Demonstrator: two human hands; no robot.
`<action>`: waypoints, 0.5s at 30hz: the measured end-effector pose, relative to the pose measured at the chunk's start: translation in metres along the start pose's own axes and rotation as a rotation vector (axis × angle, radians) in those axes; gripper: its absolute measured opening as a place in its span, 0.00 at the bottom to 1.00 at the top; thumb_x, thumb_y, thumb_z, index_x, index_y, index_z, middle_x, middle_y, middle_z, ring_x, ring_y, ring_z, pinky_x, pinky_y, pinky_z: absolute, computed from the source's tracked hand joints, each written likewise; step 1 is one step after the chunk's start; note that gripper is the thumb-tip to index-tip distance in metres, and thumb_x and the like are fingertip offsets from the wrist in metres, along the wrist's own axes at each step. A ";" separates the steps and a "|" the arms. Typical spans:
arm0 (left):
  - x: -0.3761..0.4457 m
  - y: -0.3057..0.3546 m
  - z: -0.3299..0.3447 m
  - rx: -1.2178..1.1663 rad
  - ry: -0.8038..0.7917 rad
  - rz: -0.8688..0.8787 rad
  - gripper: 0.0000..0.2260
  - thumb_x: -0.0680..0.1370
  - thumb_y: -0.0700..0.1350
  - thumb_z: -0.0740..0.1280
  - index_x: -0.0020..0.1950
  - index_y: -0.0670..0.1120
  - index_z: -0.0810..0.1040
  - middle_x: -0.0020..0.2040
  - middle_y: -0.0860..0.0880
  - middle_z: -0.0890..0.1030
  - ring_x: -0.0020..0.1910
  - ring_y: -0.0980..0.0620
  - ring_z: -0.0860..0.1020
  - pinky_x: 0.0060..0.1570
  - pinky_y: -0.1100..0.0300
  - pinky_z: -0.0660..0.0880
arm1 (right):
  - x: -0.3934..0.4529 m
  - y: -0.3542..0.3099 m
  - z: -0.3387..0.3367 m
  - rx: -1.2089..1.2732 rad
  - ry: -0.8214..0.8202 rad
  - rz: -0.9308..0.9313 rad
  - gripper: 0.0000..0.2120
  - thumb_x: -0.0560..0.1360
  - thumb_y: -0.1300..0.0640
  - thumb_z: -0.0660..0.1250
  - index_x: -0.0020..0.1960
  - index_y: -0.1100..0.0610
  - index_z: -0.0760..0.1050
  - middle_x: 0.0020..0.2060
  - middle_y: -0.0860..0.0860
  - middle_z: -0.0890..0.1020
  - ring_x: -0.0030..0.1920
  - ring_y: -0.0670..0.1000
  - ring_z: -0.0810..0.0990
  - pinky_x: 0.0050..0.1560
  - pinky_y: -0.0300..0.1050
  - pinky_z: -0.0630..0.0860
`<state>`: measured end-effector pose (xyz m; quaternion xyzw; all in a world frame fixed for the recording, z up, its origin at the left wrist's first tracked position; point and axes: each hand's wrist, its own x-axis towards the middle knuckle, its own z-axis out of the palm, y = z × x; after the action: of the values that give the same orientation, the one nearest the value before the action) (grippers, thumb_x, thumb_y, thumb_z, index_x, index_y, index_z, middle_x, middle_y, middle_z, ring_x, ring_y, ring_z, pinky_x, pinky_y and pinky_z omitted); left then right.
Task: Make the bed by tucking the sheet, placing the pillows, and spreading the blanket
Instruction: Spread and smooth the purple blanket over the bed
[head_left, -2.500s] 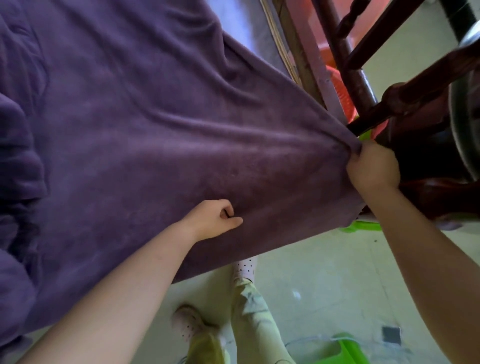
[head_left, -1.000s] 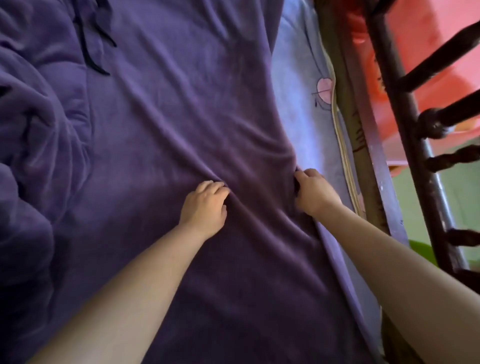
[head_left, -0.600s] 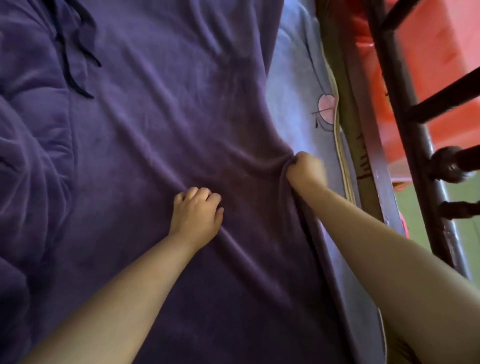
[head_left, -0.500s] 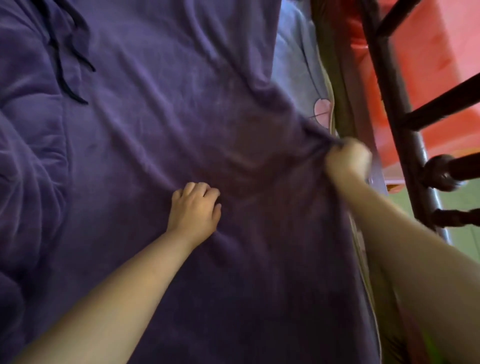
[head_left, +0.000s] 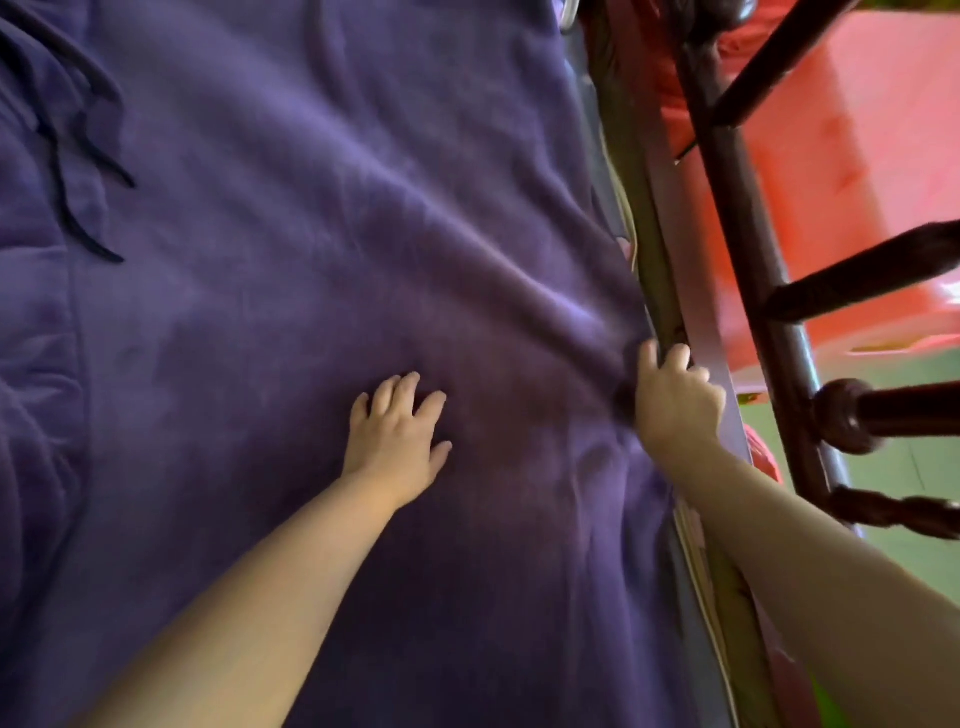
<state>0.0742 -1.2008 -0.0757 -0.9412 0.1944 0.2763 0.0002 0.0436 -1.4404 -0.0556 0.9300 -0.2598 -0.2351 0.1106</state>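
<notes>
Two bare forearms, no sleeves.
The left hand (head_left: 397, 436) and right hand (head_left: 675, 400) wore no gloves, rings or watch.

The purple blanket (head_left: 322, 291), bunched short of the bed's right edge a second ago, now reaches the wooden side rail (head_left: 670, 270), covering the pale sheet. The right hand (head_left: 672, 400) has carried its edge there, while the left hand (head_left: 397, 436) has uncurled to press flat.
</notes>
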 end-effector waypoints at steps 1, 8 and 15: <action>0.004 -0.003 -0.001 -0.009 0.108 0.043 0.23 0.74 0.52 0.68 0.66 0.46 0.73 0.70 0.39 0.68 0.70 0.40 0.67 0.66 0.43 0.65 | 0.004 -0.005 -0.001 -0.015 0.015 -0.026 0.20 0.71 0.66 0.48 0.53 0.62 0.77 0.45 0.62 0.79 0.40 0.62 0.80 0.36 0.48 0.77; 0.052 -0.024 -0.019 -0.056 0.306 0.158 0.18 0.58 0.44 0.81 0.44 0.40 0.83 0.47 0.39 0.83 0.45 0.37 0.83 0.39 0.46 0.80 | 0.072 -0.038 -0.038 0.120 0.071 -0.236 0.16 0.76 0.61 0.58 0.63 0.63 0.70 0.65 0.63 0.69 0.62 0.64 0.71 0.56 0.54 0.74; 0.113 -0.038 -0.037 -0.059 0.366 0.158 0.21 0.63 0.45 0.77 0.53 0.37 0.82 0.55 0.35 0.82 0.53 0.34 0.81 0.46 0.42 0.79 | 0.175 -0.077 -0.086 0.800 0.040 -0.082 0.18 0.80 0.57 0.53 0.65 0.67 0.67 0.64 0.67 0.72 0.64 0.64 0.71 0.60 0.47 0.69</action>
<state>0.1944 -1.2108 -0.1068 -0.9571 0.2562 0.1053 -0.0845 0.2519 -1.4620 -0.0732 0.9138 -0.2911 -0.1014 -0.2645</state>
